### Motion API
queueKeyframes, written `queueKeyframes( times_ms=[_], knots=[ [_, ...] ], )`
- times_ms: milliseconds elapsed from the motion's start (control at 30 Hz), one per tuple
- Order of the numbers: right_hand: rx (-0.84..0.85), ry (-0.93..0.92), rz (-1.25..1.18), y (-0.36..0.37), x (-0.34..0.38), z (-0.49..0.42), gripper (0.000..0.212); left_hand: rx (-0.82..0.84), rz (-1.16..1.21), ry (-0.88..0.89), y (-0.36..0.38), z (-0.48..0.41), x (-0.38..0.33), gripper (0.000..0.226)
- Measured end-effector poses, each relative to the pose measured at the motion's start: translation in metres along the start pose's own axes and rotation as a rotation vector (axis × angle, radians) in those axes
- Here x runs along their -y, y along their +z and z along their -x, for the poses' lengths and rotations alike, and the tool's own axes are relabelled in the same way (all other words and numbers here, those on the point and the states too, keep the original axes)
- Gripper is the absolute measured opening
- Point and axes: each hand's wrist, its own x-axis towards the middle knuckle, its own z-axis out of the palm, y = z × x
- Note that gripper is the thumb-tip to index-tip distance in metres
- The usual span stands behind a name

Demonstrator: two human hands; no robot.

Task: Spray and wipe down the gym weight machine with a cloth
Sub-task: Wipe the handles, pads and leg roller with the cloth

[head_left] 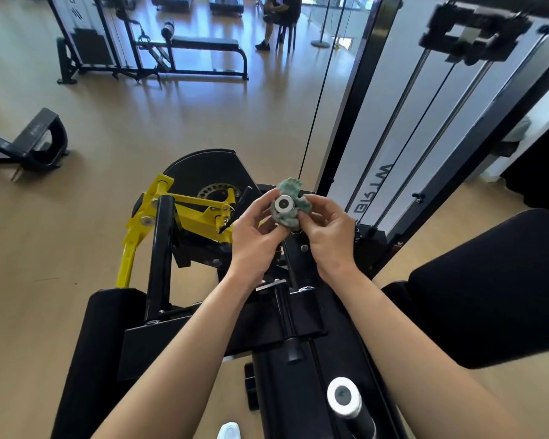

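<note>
A black and yellow weight machine fills the middle of the head view. One of its handles ends in a round silver cap. A crumpled green cloth is wrapped around that handle end. My left hand grips the cloth from the left and below. My right hand pinches the cloth from the right. A second silver-capped handle points up at the bottom. No spray bottle is visible.
Black pads sit at lower left and at right. The weight stack tower with guide rods rises at right. A bench machine stands far back. A seated person is at the top. Wooden floor lies all around.
</note>
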Motion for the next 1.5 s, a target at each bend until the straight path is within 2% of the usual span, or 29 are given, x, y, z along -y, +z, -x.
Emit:
queueKeyframes(
  times_ms=[133, 233, 400, 533, 633, 833, 900, 1067, 1267, 1333, 1400, 1500],
  knots=[
    [0.021, -0.042, 0.021, -0.001, 0.001, -0.003, 0.026, 0.007, -0.023, 0.048, -0.002, 0.0, 0.001, 0.06],
    [0.044, -0.04, 0.088, -0.002, -0.009, -0.004, 0.022, 0.075, -0.069, 0.052, 0.002, -0.002, 0.001, 0.056],
    [0.115, 0.033, 0.181, -0.004, -0.026, -0.005, 0.025, 0.261, -0.137, 0.013, -0.005, -0.022, -0.004, 0.043],
    [0.16, 0.083, 0.195, -0.009, -0.031, 0.003, 0.027, 0.375, -0.205, -0.022, -0.008, -0.035, -0.001, 0.046],
    [0.187, 0.1, 0.269, -0.013, -0.037, 0.005, 0.038, 0.402, -0.202, -0.077, -0.004, -0.039, 0.011, 0.049],
    [0.216, 0.034, 0.771, -0.02, -0.055, 0.006, 0.041, 0.389, -0.212, -0.222, 0.001, -0.032, 0.042, 0.047],
    [0.192, 0.012, 0.94, -0.024, -0.059, 0.007, 0.045, 0.336, -0.209, -0.227, 0.005, -0.03, 0.048, 0.045],
    [0.204, 0.075, 0.803, -0.033, -0.07, 0.006, 0.058, 0.111, -0.299, -0.086, 0.013, -0.025, 0.048, 0.036],
    [0.204, 0.002, 0.808, -0.033, -0.076, 0.007, 0.061, -0.093, -0.236, 0.126, 0.019, -0.018, 0.011, 0.036],
    [0.2, -0.022, 0.815, -0.033, -0.076, 0.008, 0.063, -0.086, -0.245, 0.166, 0.017, -0.015, 0.003, 0.04],
    [0.206, -0.017, 0.819, -0.033, -0.075, 0.008, 0.065, -0.009, -0.262, 0.154, 0.015, -0.011, 0.001, 0.049],
    [0.224, -0.008, 0.835, -0.033, -0.074, 0.007, 0.071, 0.156, -0.329, 0.028, 0.007, -0.007, 0.015, 0.069]
  ],
)
